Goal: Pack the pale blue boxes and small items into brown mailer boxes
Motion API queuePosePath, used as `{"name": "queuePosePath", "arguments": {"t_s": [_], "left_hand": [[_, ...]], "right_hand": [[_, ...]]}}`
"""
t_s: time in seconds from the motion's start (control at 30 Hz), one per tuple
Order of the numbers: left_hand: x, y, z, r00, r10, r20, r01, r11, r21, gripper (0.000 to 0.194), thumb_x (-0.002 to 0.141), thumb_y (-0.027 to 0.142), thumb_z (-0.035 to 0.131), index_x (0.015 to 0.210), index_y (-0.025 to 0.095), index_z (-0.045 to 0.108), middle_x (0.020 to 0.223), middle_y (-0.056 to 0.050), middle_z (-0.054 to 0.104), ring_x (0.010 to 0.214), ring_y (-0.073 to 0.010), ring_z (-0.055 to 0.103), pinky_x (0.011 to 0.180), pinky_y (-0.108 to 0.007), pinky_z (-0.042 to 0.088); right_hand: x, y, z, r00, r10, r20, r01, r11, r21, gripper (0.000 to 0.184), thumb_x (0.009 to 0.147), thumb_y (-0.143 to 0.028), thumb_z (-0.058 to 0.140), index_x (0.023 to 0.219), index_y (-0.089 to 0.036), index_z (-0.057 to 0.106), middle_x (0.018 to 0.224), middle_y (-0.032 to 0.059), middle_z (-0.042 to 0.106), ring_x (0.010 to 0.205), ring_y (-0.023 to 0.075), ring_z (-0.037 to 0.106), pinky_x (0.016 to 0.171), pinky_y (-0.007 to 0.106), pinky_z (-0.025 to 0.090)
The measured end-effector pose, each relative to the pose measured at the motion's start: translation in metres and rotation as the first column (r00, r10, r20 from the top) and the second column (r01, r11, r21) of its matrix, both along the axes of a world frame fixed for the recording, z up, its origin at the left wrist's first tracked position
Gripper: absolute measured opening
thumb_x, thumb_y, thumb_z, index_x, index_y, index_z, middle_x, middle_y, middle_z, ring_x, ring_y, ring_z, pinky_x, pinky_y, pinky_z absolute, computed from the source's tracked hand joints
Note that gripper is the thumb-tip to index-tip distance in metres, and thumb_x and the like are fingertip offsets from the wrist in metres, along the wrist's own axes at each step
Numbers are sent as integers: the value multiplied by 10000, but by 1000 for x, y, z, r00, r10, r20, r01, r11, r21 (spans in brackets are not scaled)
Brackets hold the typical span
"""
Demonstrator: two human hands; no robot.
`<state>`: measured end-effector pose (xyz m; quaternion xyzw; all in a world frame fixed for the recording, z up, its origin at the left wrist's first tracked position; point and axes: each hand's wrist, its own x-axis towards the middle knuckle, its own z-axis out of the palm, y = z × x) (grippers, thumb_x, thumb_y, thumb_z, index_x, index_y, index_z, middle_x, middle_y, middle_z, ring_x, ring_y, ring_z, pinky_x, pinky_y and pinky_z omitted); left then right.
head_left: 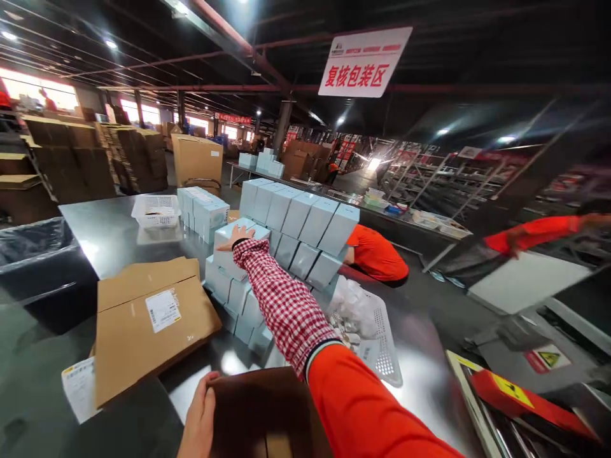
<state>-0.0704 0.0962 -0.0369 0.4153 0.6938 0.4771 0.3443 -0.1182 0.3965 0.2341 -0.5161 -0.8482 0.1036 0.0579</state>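
On the steel table (109, 235), seen from the head camera, the right hand (237, 238) lies flat, fingers extended, palm down on a pale blue box (229, 251) at the top of the near stack (238, 299); it grips nothing. The right arm wears a red checked sleeve cover (281, 302). The left hand (200, 416) rests against the left edge of an open brown carton (265, 410) at the bottom of the frame, fingers curved along the flap. A closed flat carton (147, 324) with a label lies left of the stack. A white basket (155, 211) stands farther back. A second row of blue boxes (300, 219) stands just behind the near stack. A person in orange (377, 254) bends beyond the table.
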Motion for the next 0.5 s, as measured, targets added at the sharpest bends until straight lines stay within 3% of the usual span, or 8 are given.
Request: {"name": "queuePosePath", "arguments": {"t_s": [0.1, 0.17, 0.3, 0.4, 0.5], "left_hand": [[3, 2, 21, 997, 1, 73, -3, 1000, 18, 504, 944, 490, 232, 1247, 169, 476, 1347, -185, 569, 1312, -294, 505, 1146, -517, 342], [1, 2, 31, 992, 15, 123, -19, 1000, 25, 503, 924, 490, 275, 1220, 148, 495, 1322, -197, 578, 1299, -304, 508, 1154, -517, 316], [-6, 2, 36, 974, -3, 226, -6, 999, 38, 530, 920, 509, 306, 1214, 125, 521, 1296, -178, 591, 1272, -320, 508, 1144, -510, 313], [-10, 4, 33, 954, -45, 297, 24, 997, 74, 536, 934, 526, 327, 1211, 124, 547, 1259, -149, 625, 1227, -310, 543, 1119, -485, 353], [-13, 10, 29, 933, -96, 347, 57, 991, 119, 503, 945, 519, 380, 1219, 140, 566, 1242, -140, 648, 1179, -266, 590, 1080, -483, 404]], "right_hand": [[-1, -5, -13, 998, -61, 30, 60, 997, 38, 681, 906, -475, 561, 1426, -65, 399, 1481, 262, 372, 1367, 428, 277, 987, 732, 330], [13, -9, -16, 998, -31, 47, 28, 998, 64, 582, 934, -463, 503, 1405, -127, 442, 1478, 206, 414, 1361, 413, 300, 983, 730, 345], [78, -28, -25, 973, 232, -16, -227, 960, 164, 614, 945, -498, 458, 1461, -173, 392, 1548, 110, 361, 1427, 359, 263, 1105, 640, 298], [157, -69, -35, 864, 500, -65, -471, 847, 247, 665, 937, -535, 449, 1476, -150, 385, 1550, 108, 364, 1470, 310, 237, 1200, 570, 182], [240, -121, -43, 694, 719, -24, -705, 686, 180, 594, 878, -579, 542, 1366, -240, 542, 1454, 104, 502, 1479, 366, 208, 1165, 671, 127]]}}
